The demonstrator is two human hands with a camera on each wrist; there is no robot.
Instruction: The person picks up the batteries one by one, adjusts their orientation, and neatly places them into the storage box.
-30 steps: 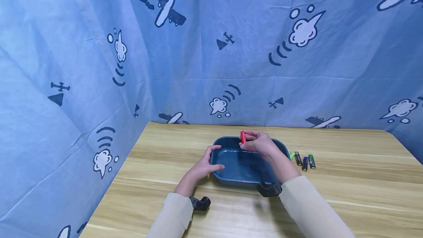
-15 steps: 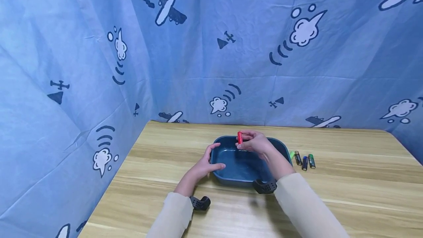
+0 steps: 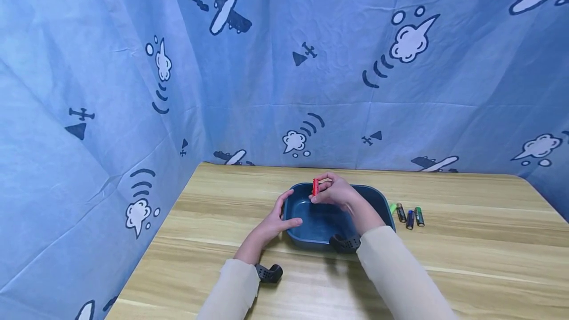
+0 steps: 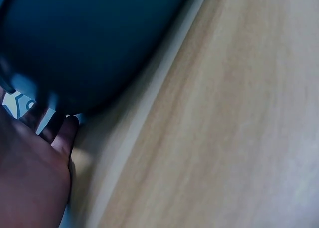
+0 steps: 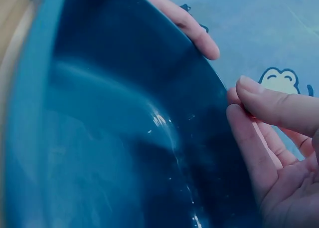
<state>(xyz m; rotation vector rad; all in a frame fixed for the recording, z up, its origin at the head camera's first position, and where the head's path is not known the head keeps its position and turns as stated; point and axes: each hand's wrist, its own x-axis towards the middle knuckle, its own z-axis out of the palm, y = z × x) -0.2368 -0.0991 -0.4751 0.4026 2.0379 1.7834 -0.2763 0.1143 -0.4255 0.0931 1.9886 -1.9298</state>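
Observation:
In the head view my right hand (image 3: 336, 192) pinches a red battery (image 3: 315, 187) upright between thumb and fingers, above the back left part of a dark blue bin (image 3: 317, 221). My left hand (image 3: 272, 224) grips the bin's left end, thumb over the rim and fingers along the outer side. The left wrist view has the left hand (image 4: 32, 170) with fingertips against the bin's outer wall (image 4: 94, 43). In the right wrist view the right hand (image 5: 284, 148) has thumb and fingertips together near the bin's rim; the battery is mostly hidden there.
Several batteries lie on the wooden table (image 3: 480, 241) just right of the bin: a light green one (image 3: 393, 208), a black one (image 3: 401, 213), a blue one (image 3: 410, 220) and a green-and-black one (image 3: 420, 217). A blue patterned cloth (image 3: 275, 73) hangs behind and at the left.
My right hand has moved left over the bin with the red battery in its fingers. The left hand has stayed at the bin's left end, its fingers shifting slightly.

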